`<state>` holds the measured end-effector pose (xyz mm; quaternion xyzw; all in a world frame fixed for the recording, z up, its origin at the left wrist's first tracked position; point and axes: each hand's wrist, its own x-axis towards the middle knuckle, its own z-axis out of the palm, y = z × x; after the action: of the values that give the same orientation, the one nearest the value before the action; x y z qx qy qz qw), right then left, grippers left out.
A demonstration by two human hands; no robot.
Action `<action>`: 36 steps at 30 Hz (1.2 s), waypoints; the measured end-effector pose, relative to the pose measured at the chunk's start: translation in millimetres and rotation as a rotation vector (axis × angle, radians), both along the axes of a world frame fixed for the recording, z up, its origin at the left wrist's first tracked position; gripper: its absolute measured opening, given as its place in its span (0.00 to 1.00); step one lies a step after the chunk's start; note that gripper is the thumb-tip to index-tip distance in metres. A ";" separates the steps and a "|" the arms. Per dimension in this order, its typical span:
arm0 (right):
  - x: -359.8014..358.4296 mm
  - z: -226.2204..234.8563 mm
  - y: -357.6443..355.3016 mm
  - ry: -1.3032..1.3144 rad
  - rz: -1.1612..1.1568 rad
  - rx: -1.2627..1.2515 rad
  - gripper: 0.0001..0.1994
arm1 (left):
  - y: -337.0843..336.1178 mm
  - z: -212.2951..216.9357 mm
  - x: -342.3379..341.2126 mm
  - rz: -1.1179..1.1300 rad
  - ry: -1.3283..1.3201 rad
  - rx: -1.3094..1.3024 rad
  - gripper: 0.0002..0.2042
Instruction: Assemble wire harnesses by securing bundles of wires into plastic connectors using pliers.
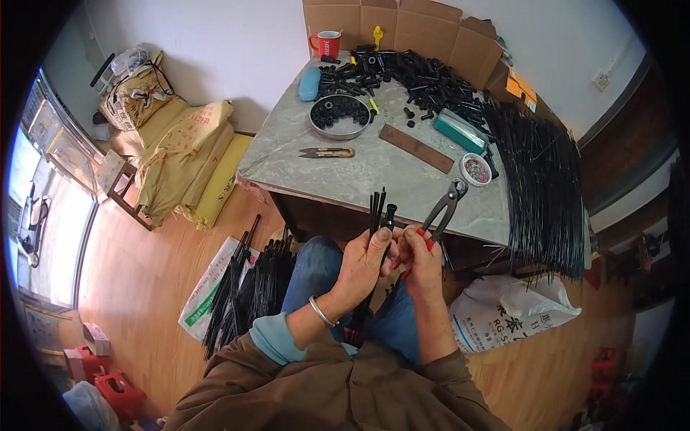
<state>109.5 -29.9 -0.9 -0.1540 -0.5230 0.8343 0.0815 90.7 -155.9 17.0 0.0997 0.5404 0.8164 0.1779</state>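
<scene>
In front of my lap, my left hand (361, 267) is closed around several thin black rods (377, 207). A short black cylindrical fitting (389, 214) stands up by its thumb. My right hand (422, 267) grips end-cutting pincers (443, 210) with red handles, their dark metal head pointing up and away toward the table edge. Both hands are close together, and the fingers partly hide where the rods and fitting meet. The lower ends of the rods run down between my knees.
A grey stone-patterned table (287, 154) holds a steel bowl (340, 134) of black parts, thread snips (327, 153), a brown metal bar (417, 149), a small white tub (475, 169) and a heap of black fittings (431, 82). Long black rods (543, 187) overhang its right side. White sacks (514, 309) flank my legs.
</scene>
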 end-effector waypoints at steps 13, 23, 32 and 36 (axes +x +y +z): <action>7.5 18.1 -28.3 -0.056 0.032 0.121 0.08 | -5.6 -10.5 -8.9 0.087 -0.016 -0.067 0.24; 5.4 13.8 -27.8 -0.024 0.007 0.068 0.08 | -3.9 -8.4 -9.8 0.117 -0.009 -0.064 0.22; -2.1 13.0 -23.4 -0.040 -0.045 0.000 0.10 | 1.4 -4.6 -2.5 0.100 0.012 -0.031 0.21; -5.4 2.4 -21.0 0.016 -0.134 0.138 0.09 | 2.8 -0.6 3.1 0.078 0.027 -0.068 0.19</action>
<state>104.1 -50.9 1.5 -0.1758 -0.5672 0.7902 0.1518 93.8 -153.1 16.4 0.0834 0.5738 0.8023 0.1416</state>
